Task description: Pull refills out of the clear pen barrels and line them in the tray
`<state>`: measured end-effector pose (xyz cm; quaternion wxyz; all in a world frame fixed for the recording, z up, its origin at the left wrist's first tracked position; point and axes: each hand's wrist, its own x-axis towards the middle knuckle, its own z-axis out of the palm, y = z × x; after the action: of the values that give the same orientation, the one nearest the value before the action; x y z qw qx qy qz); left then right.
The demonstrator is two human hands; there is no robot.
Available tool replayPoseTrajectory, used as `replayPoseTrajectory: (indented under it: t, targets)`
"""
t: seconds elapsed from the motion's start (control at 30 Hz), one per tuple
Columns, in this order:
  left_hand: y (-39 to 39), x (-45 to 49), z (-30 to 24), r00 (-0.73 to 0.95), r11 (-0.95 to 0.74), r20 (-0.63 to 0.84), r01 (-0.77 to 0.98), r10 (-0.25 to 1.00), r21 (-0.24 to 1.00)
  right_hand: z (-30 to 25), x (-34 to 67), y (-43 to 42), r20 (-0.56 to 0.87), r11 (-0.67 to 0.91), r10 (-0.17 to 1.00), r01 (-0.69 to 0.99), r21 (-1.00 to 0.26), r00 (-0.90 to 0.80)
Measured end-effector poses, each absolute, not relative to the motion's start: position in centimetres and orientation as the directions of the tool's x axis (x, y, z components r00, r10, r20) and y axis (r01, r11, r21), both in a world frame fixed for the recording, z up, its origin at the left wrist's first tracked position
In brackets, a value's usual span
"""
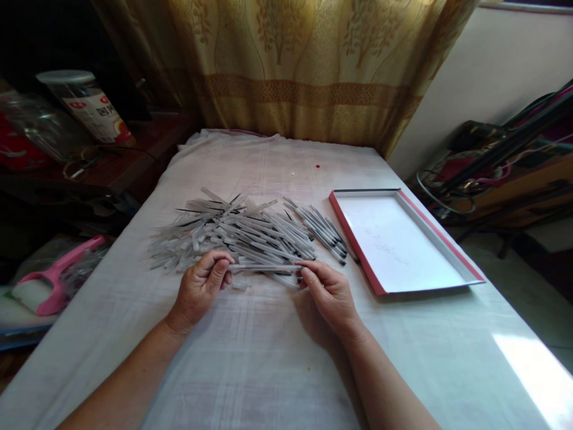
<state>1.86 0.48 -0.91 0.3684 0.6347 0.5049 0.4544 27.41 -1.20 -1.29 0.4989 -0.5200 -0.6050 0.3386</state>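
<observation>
A slim clear pen [265,268] is held level between my two hands, just above the near edge of a pile. My left hand [201,288] pinches its left end between thumb and fingers. At the other end, my right hand [330,294] has its thumb and fingertips closed on the pen. Behind them spreads a heap of clear and whitish pen parts [242,226], with some dark refills among them. Several pens with black ends [323,230] lie side by side to the right of the heap. My fingertips partly hide both ends of the held pen.
A shallow red-edged box lid [357,254], white inside, sits on the right of the cloth-covered table [250,370]. A small red bit [317,166] lies at the back. Left stand a lidded jar [92,110] and a pink-handled tool [58,275]. A gold curtain [304,77] hangs behind.
</observation>
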Motion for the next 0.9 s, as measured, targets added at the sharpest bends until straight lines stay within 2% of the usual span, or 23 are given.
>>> replayPoseTrajectory:
  t: [0.2, 0.33, 0.5, 0.6, 0.8, 0.9]
  targets:
    - [0.57, 1.77, -0.64, 0.064, -0.251, 0.249, 0.438, 0.966, 0.863, -1.1, 27.38, -1.36, 0.239, 0.219, 0.97, 0.295, -0.93, 0.033]
    - [0.59, 1.44, -0.54, 0.145, -0.28, 0.24, 0.51, 0.96, 0.813, -1.08, 27.37, -1.41, 0.234, 0.219, 0.972, 0.269, -0.938, 0.026]
    - [0.63, 1.73, -0.64, 0.116, -0.293, 0.273, 0.505, 0.955, 0.812, -1.27, 27.41, -1.27, 0.227, 0.2, 0.971, 0.263, -0.944, 0.075]
    - [0.66, 1.83, -0.52, 0.13, -0.334, 0.316, 0.553, 0.94, 0.763, -1.19, 27.49, -1.21, 0.221, 0.195, 0.972, 0.245, -0.95, 0.083]
    - [0.59, 1.78, -0.65, 0.165, -0.329, 0.287, 0.559, 0.944, 0.761, -1.35, 27.57, -1.14, 0.185, 0.166, 0.978, 0.179, -0.97, 0.097]
    - [0.56, 1.91, -0.61, 0.163, -0.371, 0.341, 0.564, 0.926, 0.737, -1.5, 27.47, -1.07, 0.178, 0.159, 0.979, 0.164, -0.973, 0.105]
